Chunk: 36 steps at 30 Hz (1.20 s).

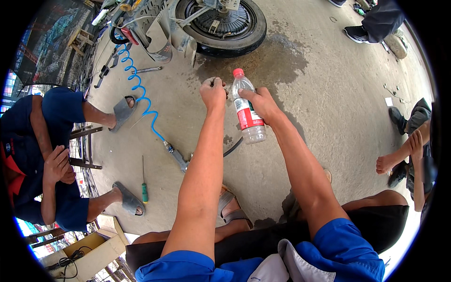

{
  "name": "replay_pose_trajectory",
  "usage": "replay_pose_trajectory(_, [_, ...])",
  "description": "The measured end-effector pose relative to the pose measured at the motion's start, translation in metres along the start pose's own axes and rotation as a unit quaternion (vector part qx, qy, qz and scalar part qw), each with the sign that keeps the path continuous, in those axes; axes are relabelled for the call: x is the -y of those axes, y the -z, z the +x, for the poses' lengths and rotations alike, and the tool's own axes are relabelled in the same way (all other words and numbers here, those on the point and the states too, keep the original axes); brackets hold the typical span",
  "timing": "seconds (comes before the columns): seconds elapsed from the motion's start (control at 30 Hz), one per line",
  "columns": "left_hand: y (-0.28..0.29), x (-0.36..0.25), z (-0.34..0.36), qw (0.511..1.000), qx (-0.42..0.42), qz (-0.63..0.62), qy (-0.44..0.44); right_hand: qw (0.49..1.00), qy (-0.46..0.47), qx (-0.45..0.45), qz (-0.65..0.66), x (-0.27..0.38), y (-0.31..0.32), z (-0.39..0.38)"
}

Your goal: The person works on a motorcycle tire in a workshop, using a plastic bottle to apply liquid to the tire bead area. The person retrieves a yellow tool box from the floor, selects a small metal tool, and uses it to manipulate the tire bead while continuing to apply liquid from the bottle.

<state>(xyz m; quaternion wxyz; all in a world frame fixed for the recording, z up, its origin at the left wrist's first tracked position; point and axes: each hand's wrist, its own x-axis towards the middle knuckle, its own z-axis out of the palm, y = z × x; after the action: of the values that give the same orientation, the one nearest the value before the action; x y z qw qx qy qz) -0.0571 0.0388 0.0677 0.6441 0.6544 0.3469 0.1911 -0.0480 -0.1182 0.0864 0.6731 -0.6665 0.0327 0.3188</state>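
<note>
My right hand is wrapped round a clear plastic bottle with a red cap and a red and white label. The bottle stands nearly upright, cap pointing away from me, and looks mostly clear inside. Just left of it, my left hand is closed with the thumb against curled fingers, apart from the bottle. Whatever those fingers hold, if anything, is hidden. Beyond both hands is a wheel with a black tyre, part of a partly dismantled vehicle. Wet patches darken the concrete around the tyre.
A coiled blue air hose runs to an air gun by my left forearm. A green-handled screwdriver lies farther left. One person sits at left; others are at right. A box stands lower left.
</note>
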Motion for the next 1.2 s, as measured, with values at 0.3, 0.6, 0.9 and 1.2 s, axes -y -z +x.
replay_pose_trajectory(0.3, [0.001, 0.003, 0.003, 1.0, 0.003, -0.008, -0.007, 1.0, 0.007, -0.003, -0.023, 0.005, -0.003, -0.004])
replay_pose_trajectory(0.6, [-0.001, 0.004, 0.002, 1.0, 0.0, -0.009, -0.007, 0.999, 0.001, 0.022, -0.027, 0.012, -0.001, -0.011])
replay_pose_trajectory(0.9, [0.0, 0.007, 0.004, 1.0, 0.009, -0.007, -0.009, 1.0, -0.001, 0.002, -0.028, 0.004, -0.002, -0.005])
replay_pose_trajectory(1.2, [0.0, 0.006, 0.003, 1.0, 0.005, -0.004, -0.007, 0.999, 0.005, -0.002, -0.038, 0.01, -0.003, -0.012])
